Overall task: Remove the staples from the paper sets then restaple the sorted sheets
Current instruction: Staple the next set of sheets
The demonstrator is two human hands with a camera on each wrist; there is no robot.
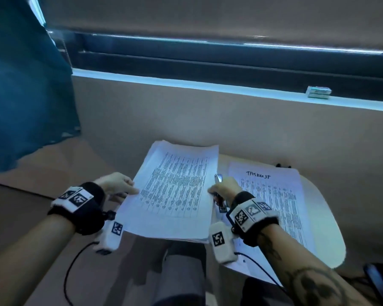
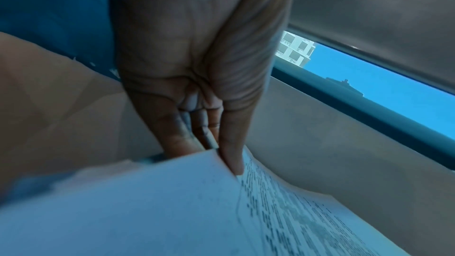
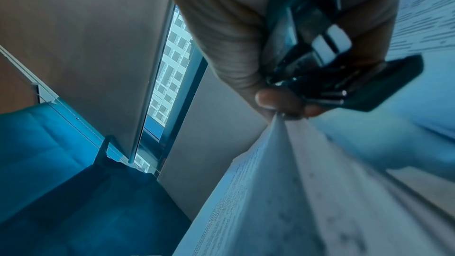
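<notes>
A printed paper set (image 1: 175,191) is held up above the lap, between both hands. My left hand (image 1: 119,187) pinches its left edge, thumb on top and fingers beneath; the left wrist view shows the thumb (image 2: 231,155) pressed on the sheets (image 2: 172,211). My right hand (image 1: 224,189) grips a dark stapler (image 1: 219,195) in the palm and pinches the set's right edge with thumb and fingertip. In the right wrist view the stapler (image 3: 332,61) sits in the curled fingers above the pinched paper (image 3: 283,172). A second printed set (image 1: 274,206) with a handwritten heading lies on the small white table (image 1: 327,228).
A beige wall and a window sill (image 1: 208,87) run behind, with a small box (image 1: 318,92) on the sill at right. A blue curtain (image 1: 27,85) hangs at left. My grey-trousered leg (image 1: 181,272) is below the papers. Cables trail from the wrist cameras.
</notes>
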